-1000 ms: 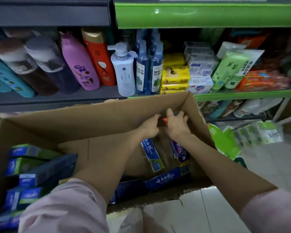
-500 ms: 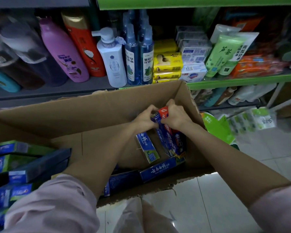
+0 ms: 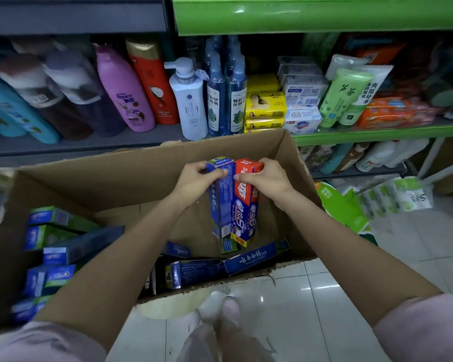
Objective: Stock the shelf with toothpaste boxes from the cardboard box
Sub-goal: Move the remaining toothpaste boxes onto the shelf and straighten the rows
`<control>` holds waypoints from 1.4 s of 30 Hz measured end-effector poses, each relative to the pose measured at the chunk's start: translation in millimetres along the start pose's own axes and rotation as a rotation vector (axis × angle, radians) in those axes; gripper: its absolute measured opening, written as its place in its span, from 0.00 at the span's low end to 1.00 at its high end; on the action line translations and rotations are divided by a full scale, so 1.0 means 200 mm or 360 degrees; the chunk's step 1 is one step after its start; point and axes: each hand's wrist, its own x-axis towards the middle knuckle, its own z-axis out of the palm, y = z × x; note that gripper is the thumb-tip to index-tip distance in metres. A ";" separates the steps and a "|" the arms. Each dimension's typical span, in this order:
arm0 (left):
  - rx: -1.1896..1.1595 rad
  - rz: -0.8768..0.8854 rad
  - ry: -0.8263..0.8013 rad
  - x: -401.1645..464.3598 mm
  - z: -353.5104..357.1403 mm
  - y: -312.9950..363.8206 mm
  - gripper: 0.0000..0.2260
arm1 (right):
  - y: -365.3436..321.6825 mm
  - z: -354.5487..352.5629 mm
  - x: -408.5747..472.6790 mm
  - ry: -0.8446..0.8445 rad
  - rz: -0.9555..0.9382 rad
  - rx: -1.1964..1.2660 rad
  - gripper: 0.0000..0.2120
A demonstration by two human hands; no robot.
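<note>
Cardboard walls of the box [image 3: 94, 184] frame both hands, which hold a small upright bundle of toothpaste cartons above the box floor. The left hand [image 3: 194, 178] pinches the top of a blue carton [image 3: 221, 197], thumb across its face; the right hand [image 3: 270, 178] curls round the top of a red carton [image 3: 246, 186] pressed against the blue one. A third carton seems to hang behind them, only its green end showing below. More cartons lie loose on the box floor [image 3: 249, 258] and stacked at the left side [image 3: 55, 239].

The shelf [image 3: 377, 133] just beyond the box is packed with bottles [image 3: 123, 87], soap packs [image 3: 266, 105] and tubes, so no open slot for toothpaste can be seen from here.

Likely trouble: the cartons are gripped only at their upper ends, and their lower ends already splay a little. A lift over the box wall could let one slide out, most likely the hidden rear one, since neither hand clearly wraps it. Swinging the bundle toward the crowded shelf could also knock the pump bottle [image 3: 190, 100] at the edge.

Hard to tell: how many cartons are in the bundle, whether the fingers behind reach them all, and what lies under the left forearm. Much of the left stack is blurred
</note>
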 end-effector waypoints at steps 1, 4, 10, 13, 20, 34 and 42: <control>-0.0065 0.0015 0.0056 -0.03 -0.04 0.03 0.08 | -0.03 0.01 -0.02 0.0021 -0.0023 0.0098 0.28; -0.0312 0.0056 0.0124 -0.11 -0.15 0.12 0.09 | -0.17 0.05 -0.07 0.0023 -0.0188 0.0353 0.21; -0.0489 0.0350 0.0265 -0.29 -0.45 0.36 0.09 | -0.62 0.22 -0.23 -0.0022 -0.0589 0.0478 0.12; -0.0399 0.0471 0.0302 -0.39 -0.66 0.46 0.09 | -0.85 0.31 -0.32 0.0056 -0.0772 0.0421 0.12; -0.0483 0.0583 0.0378 -0.60 -1.10 0.65 0.12 | -1.28 0.50 -0.50 -0.0036 -0.0865 0.0551 0.22; -0.1073 0.0574 0.0557 -0.38 -1.58 1.04 0.11 | -1.97 0.39 -0.33 0.0560 -0.1307 -0.0844 0.20; -0.1358 0.0457 0.0701 0.02 -1.76 1.19 0.18 | -2.32 0.39 0.26 0.0893 -0.1522 -0.1418 0.19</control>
